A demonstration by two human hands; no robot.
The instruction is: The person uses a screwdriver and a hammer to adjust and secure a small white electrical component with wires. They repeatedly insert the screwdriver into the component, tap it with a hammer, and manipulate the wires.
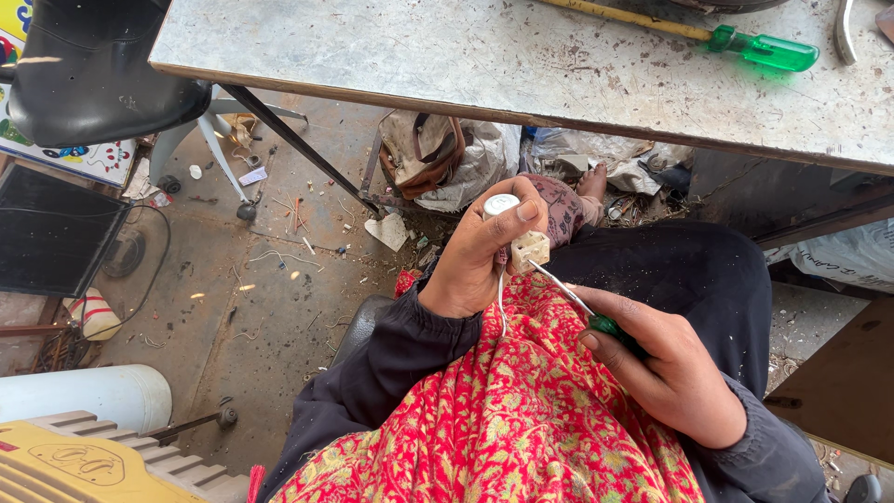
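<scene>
1. The metal table (521, 56) runs off the top and right edges, and its underside hides most of the bags and litter (447, 163) on the floor
2. A black chair (88, 70) at upper left is cut by the frame; behind it a colourful printed board (93, 160) shows only as a strip, its pictures too small to read
3. A yellow ribbed casing (84, 466) at lower left is cut off by the corner
4. A green-handled screwdriver (745, 45) lies on the table, its yellow shaft leaving the top edge
5. The left hand (475, 261) is closed around a small white plug part (528, 250) above the red patterned cloth (494, 410) on the lap; a white cap (500, 205) peeks above the fingers, the rest hidden
6. The right hand (670, 363) grips a small screwdriver (577, 303), its tip at the plug part, its green handle mostly covered
</scene>
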